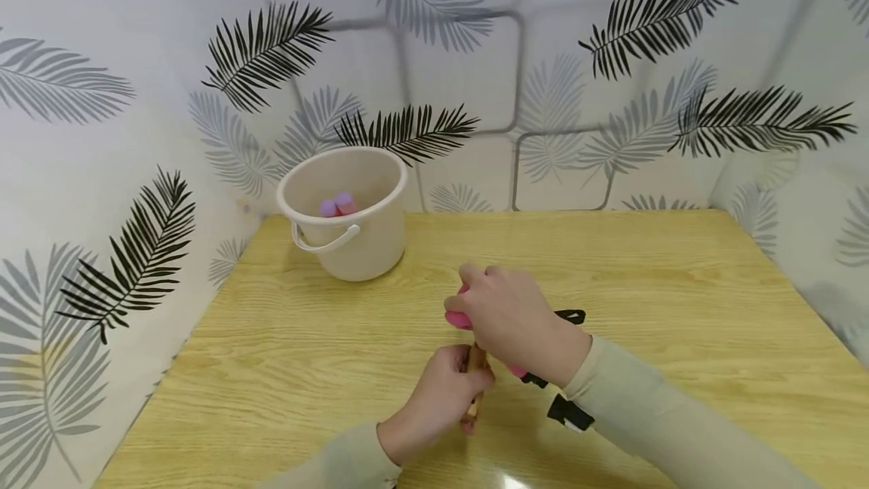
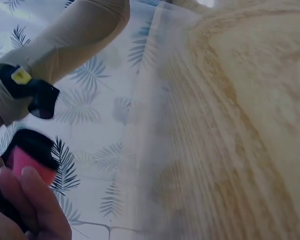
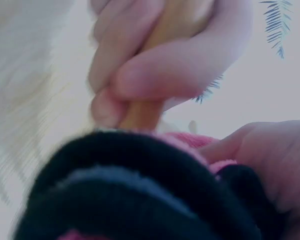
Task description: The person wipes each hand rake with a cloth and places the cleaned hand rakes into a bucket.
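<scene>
My left hand [image 1: 444, 387] grips a light brown wooden stick [image 1: 477, 358], fingers and thumb wrapped round it. In the right wrist view the same wooden stick [image 3: 145, 112] passes through the curled left fingers. Just above it, my right hand [image 1: 512, 315] holds a soft pink cloth piece with black edging [image 1: 458, 319]; a black loop [image 1: 572, 316] sticks out behind that hand. The black edging [image 3: 115, 170] looms close in the right wrist view and hides where stick and cloth meet. The cloth piece's exact kind cannot be told.
A cream bucket [image 1: 376, 247] with a lowered handle stands at the table's back left, with pink-and-purple pieces [image 1: 345, 203] inside. The wood-grain table [image 1: 645, 278] meets leaf-patterned walls [image 1: 462, 81] behind and at the sides. A black strap [image 1: 569, 412] shows beside the right sleeve.
</scene>
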